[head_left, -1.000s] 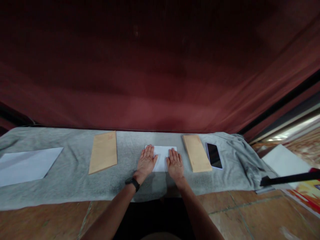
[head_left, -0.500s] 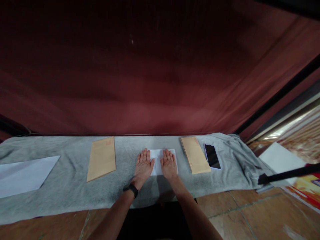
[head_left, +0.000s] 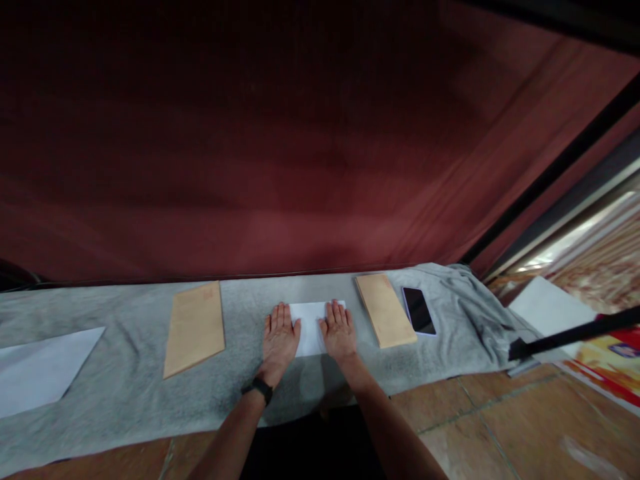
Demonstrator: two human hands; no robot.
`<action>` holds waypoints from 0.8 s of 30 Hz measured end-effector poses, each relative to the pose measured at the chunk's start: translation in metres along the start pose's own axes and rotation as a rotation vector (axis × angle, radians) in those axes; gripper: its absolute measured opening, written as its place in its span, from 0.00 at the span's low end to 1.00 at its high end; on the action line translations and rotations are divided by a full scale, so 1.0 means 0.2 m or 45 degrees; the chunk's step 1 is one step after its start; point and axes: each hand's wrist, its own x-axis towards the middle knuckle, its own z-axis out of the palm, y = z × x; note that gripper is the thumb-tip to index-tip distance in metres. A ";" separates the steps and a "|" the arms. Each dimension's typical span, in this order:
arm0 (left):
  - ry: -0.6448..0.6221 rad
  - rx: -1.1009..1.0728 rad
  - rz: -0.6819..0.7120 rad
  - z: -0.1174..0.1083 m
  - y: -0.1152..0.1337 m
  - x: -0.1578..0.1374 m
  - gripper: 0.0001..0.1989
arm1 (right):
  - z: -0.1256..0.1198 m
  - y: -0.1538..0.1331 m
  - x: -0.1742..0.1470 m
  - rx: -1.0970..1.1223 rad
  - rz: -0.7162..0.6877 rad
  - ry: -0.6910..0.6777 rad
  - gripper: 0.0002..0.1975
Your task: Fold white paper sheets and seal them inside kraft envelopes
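Observation:
A small white sheet of paper [head_left: 309,328], perhaps folded, lies flat on the grey cloth [head_left: 240,393] in front of me. My left hand [head_left: 280,337] rests palm down over its left edge, fingers straight and pointing away from me. On the right edge lies my right hand [head_left: 339,331], also flat with its fingers stretched out. Both thumbs point inward across the paper. The paper's side edges are partly hidden beneath the hands. A dark watch [head_left: 259,389] is on my left wrist.
Brown envelopes lie on either side: one pile [head_left: 196,327] to the left, another stack [head_left: 386,311] to the right. Beside the right stack is a phone [head_left: 419,311]. White paper [head_left: 45,368] lies far left. A red cloth wall [head_left: 280,233] rises behind; a black pole [head_left: 575,333] crosses at right.
The camera view has turned slightly, shifting everything a little leftward. My left hand sits slightly further left against the paper, showing more of its middle. Both hands stay flat.

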 end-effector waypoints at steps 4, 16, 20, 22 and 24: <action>0.006 -0.014 -0.040 -0.01 -0.01 0.00 0.31 | -0.01 0.06 -0.03 -0.022 0.035 0.031 0.28; 0.270 -0.106 -0.088 -0.04 -0.05 -0.07 0.30 | -0.07 0.15 -0.09 -0.045 0.081 -0.002 0.30; 0.182 -0.196 0.270 -0.05 0.08 -0.16 0.30 | -0.08 0.14 -0.10 -0.032 0.085 0.014 0.29; 0.048 -0.224 0.383 -0.04 0.15 -0.20 0.30 | -0.08 0.13 -0.10 -0.020 0.086 0.035 0.29; -0.027 -0.200 0.386 -0.03 0.19 -0.23 0.31 | -0.08 0.14 -0.10 -0.004 0.087 0.051 0.29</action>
